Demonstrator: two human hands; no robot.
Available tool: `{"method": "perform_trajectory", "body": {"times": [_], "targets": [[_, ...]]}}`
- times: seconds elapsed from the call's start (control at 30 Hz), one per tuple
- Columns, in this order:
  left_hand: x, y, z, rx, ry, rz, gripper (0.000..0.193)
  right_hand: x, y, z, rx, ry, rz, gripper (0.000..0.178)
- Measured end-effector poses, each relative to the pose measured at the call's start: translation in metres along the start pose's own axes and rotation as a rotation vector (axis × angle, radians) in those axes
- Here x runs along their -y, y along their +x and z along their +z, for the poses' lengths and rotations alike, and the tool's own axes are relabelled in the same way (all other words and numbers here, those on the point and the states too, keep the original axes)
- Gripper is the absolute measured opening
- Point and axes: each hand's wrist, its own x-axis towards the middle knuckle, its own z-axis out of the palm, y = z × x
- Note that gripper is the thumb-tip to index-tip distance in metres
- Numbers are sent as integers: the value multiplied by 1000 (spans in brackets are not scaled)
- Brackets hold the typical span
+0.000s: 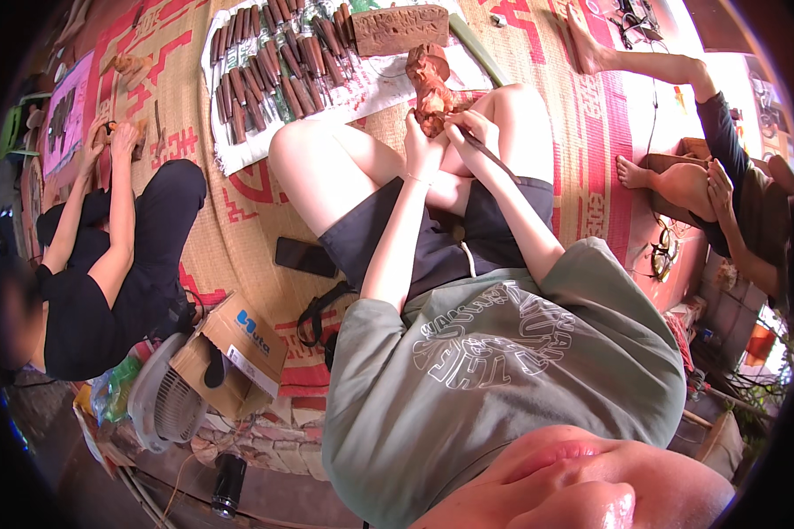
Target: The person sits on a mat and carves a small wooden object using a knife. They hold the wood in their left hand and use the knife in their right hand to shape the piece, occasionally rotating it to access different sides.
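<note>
Between my knees is a reddish-brown carved wooden figure (pixel 429 75), tilted away from me with its far end near a wooden block. My left hand (pixel 422 150) is closed around its near end. In my right hand (pixel 478 137) is a slim dark carving tool (pixel 496 160), its shaft pointing back toward my right thigh. The tool's working tip sits close to the figure's near end, but its exact shape is too small to make out. Past my left knee lie several wooden-handled carving chisels (pixel 273 66) in rows on a white cloth (pixel 229 159).
A carved wooden block (pixel 400 30) and a green bar (pixel 476 53) lie beyond the figure. A black phone (pixel 305 257), cardboard box (pixel 243 348) and grey fan (pixel 163 397) are at left. Co-workers sit left (pixel 106 247) and right (pixel 723 185) on the patterned mat (pixel 582 132).
</note>
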Motion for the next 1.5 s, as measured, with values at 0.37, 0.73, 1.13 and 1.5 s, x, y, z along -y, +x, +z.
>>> {"method": "perform_trajectory", "body": {"times": [0.37, 0.73, 1.13, 1.5], "targets": [[18, 5, 2, 21, -85, 11, 69, -2, -2, 2, 33, -33, 43, 10], [0, -1, 0, 21, -14, -7, 74, 0, -4, 2, -5, 15, 20, 9], [-12, -4, 0, 37, 62, -37, 78, -5, 1, -1, 2, 26, 34, 9], [-19, -1, 0, 53, 40, 10, 73, -21, 6, -5, 13, 90, 63, 9]]}}
